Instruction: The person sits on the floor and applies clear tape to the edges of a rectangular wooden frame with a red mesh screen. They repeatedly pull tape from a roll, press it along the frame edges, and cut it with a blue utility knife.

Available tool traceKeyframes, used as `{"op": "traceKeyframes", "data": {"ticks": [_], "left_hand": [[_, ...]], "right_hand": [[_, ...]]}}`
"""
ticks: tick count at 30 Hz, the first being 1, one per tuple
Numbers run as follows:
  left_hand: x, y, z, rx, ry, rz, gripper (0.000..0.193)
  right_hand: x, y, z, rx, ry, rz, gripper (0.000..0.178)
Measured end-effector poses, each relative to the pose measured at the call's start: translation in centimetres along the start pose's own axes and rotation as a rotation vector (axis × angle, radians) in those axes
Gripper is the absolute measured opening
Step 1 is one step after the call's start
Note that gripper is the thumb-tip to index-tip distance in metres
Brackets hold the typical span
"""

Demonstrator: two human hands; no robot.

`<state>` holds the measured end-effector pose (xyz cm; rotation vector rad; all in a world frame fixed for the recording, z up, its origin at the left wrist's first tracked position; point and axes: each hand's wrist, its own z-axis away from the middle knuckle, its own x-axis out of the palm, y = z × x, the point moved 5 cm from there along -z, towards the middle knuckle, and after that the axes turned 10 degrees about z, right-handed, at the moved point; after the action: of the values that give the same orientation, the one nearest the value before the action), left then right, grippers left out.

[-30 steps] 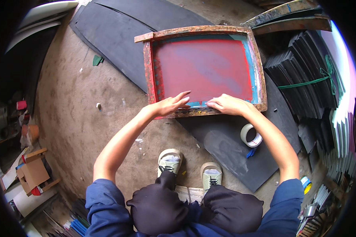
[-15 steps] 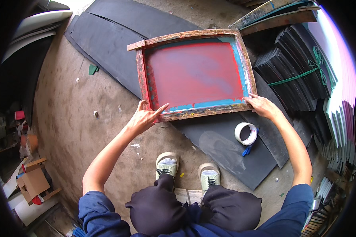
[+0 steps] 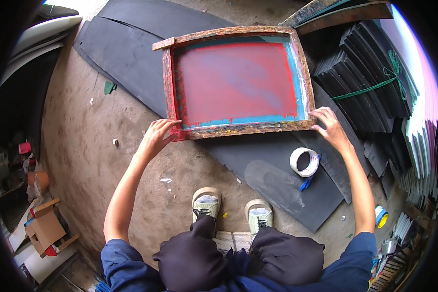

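A screen printing frame (image 3: 243, 128) of paint-stained wood lies on dark grey sheets (image 3: 277, 177). Red and blue paint covers its mesh (image 3: 233, 82). At the frame's near left corner, my left hand (image 3: 155, 137) has its fingertips over the red-smeared wood and its thumb lower down. My right hand (image 3: 332, 127) holds the near right corner between fingers and thumb. A roll of white tape (image 3: 297, 168) stands on the sheet below the frame, nearer to my right hand. Something blue (image 3: 306, 184) pokes out beneath the roll.
Stacked black sheets (image 3: 370, 87) tied with green cord are at the right, beside pale sheets (image 3: 421, 131). A cardboard box (image 3: 46, 228) sits at the lower left. Scraps, including a green piece (image 3: 110, 87), lie on the concrete floor (image 3: 87, 141). My shoes (image 3: 207, 202) are below the frame.
The frame has shifted slightly up and left in the picture. My left hand has moved left and up, drawing its fingers to the corner; my right hand has moved to the outer right corner.
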<state>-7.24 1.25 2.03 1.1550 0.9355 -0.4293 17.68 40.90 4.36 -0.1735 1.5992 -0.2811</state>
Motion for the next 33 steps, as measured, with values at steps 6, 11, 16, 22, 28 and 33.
{"op": "traceKeyframes", "data": {"ticks": [6, 11, 16, 22, 28, 33], "left_hand": [[-0.7, -0.2, -0.6, 0.074, 0.113, 0.049, 0.032], [-0.5, 0.0, -1.1, 0.164, 0.145, 0.033, 0.024], [0.0, -0.2, -0.6, 0.188, 0.166, -0.008, 0.019], [1.2, 0.6, 0.8, 0.249, 0.205, -0.133, 0.018], [2.7, 0.7, 1.9, 0.298, 0.243, -0.268, 0.017], [2.8, 0.7, 2.1, 0.32, 0.2, -0.313, 0.022]], "right_hand": [[1.1, -0.7, -1.0, -0.033, 0.042, -0.051, 0.022], [1.2, -0.8, -1.2, -0.077, 0.07, -0.04, 0.017], [0.9, -1.2, -1.2, -0.113, 0.068, -0.02, 0.016], [1.7, -1.2, -0.3, -0.234, 0.083, 0.086, 0.018], [2.4, -1.8, 0.2, -0.325, 0.112, 0.209, 0.018], [2.5, -1.8, 0.3, -0.417, 0.069, 0.302, 0.02]]}}
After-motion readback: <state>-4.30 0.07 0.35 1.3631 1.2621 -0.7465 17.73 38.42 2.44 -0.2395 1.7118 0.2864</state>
